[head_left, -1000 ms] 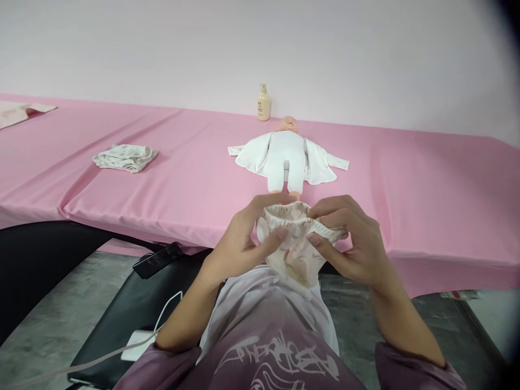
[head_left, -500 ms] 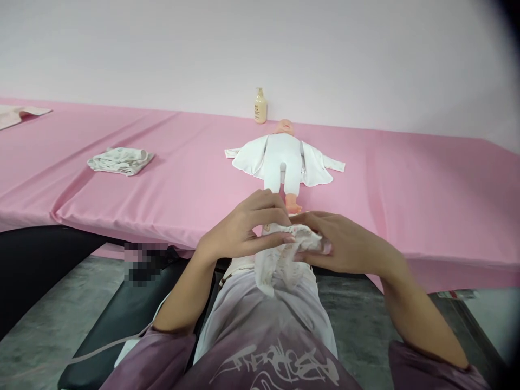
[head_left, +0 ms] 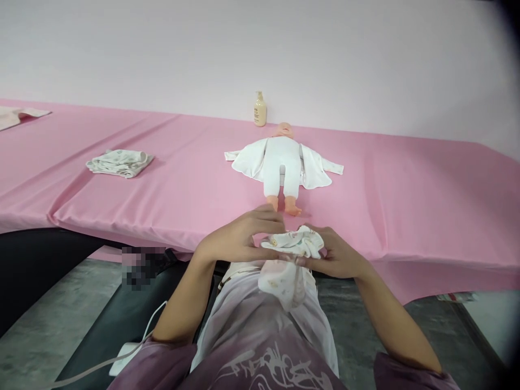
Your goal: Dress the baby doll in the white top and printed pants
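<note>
Between my hands, just over the table's front edge, is a small white printed cloth garment (head_left: 294, 244), bunched at the top with part of it hanging down over my lap. My left hand (head_left: 247, 235) grips its left side, thumb below and fingers above. On the other side my right hand (head_left: 337, 253) pinches it, the fingers partly behind the cloth. What kind of garment it is cannot be made out. Beyond my hands a baby doll (head_left: 284, 162) lies on its back in white clothing, bare feet towards me, on an open white jacket (head_left: 249, 160) with its sleeves spread.
A pink cloth covers the table (head_left: 182, 184). Behind the doll, by the wall, stands a cream pump bottle (head_left: 260, 111). Folded white printed cloth (head_left: 121, 163) lies to the left, and a pale cloth (head_left: 20, 115) at the far left. A dark bench (head_left: 109, 319) is below left.
The garment's upper part has been gathered and folded over between my fingers. My right hand has shifted slightly down and its forearm inward. The doll lies as before.
</note>
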Action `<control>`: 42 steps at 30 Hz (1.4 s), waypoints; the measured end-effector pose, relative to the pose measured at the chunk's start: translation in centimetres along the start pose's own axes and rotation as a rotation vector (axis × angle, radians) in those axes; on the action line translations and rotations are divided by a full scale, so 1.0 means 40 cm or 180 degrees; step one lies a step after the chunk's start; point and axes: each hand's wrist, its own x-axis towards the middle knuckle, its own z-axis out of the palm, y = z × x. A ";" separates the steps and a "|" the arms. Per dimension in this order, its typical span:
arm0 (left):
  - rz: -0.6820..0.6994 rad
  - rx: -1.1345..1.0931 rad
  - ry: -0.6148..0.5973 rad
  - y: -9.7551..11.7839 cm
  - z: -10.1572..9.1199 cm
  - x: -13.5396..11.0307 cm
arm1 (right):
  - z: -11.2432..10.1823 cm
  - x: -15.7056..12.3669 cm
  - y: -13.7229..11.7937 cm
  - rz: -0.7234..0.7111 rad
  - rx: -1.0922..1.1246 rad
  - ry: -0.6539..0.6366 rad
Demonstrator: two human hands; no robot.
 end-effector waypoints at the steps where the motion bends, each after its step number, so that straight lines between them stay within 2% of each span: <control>1: 0.0072 -0.0151 0.0086 -0.007 0.004 0.004 | 0.010 0.000 0.002 0.0027 0.0079 -0.0172; 3: 0.0086 -0.0713 0.0002 -0.027 0.014 0.009 | 0.034 0.004 0.009 -0.0132 0.0306 -0.0659; 6: -0.0114 -0.1626 -0.0524 -0.056 0.031 0.007 | 0.060 0.010 0.018 -0.0468 0.0612 -0.1140; 9: -0.0265 -0.1637 -0.0562 -0.064 0.042 -0.002 | 0.050 0.004 0.009 -0.0547 0.0492 -0.1017; 11: -0.0267 -0.1320 -0.0518 -0.053 0.044 -0.003 | 0.027 -0.005 -0.005 -0.0537 0.0389 -0.0743; 15: -0.0077 -0.0709 -0.0689 -0.025 0.045 0.006 | -0.006 -0.025 -0.033 -0.0610 0.0408 -0.0258; 17: 0.0107 -0.0719 -0.0656 -0.026 0.045 0.006 | -0.002 -0.035 -0.037 -0.0560 0.0398 -0.0343; 19: 0.0237 -0.1007 -0.0551 -0.038 0.044 -0.001 | 0.015 -0.047 -0.032 -0.0321 0.0356 -0.0588; 22: 0.0128 -0.1392 -0.0553 -0.062 0.048 -0.019 | 0.046 -0.059 -0.015 0.0003 0.0411 -0.0905; 26: -0.0085 -0.0844 -0.0411 -0.074 0.069 -0.033 | 0.065 -0.055 0.003 -0.0144 0.0323 -0.1111; 28: 0.0011 -0.0626 -0.0441 -0.074 0.082 -0.034 | 0.061 -0.052 0.006 -0.0283 0.0212 -0.1018; 31: 0.0278 -0.0845 -0.0688 -0.075 0.096 -0.039 | 0.049 -0.060 0.011 -0.0430 0.0504 -0.0591; 34: 0.0224 -0.1005 -0.0643 -0.078 0.103 -0.053 | 0.048 -0.078 0.026 -0.0325 0.0728 -0.0290; 35: 0.0183 -0.1050 -0.0573 -0.078 0.105 -0.058 | 0.052 -0.084 0.034 -0.0211 0.0707 -0.0374; 37: 0.0143 -0.1105 -0.0394 -0.075 0.111 -0.067 | 0.068 -0.090 0.054 -0.0022 0.0692 -0.0809; 40: 0.0196 -0.1010 -0.0132 -0.067 0.131 -0.073 | 0.090 -0.091 0.085 -0.0122 0.0871 -0.1497; 42: 0.0216 -0.0961 -0.0098 -0.062 0.151 -0.073 | 0.090 -0.096 0.098 -0.0253 0.0974 -0.1543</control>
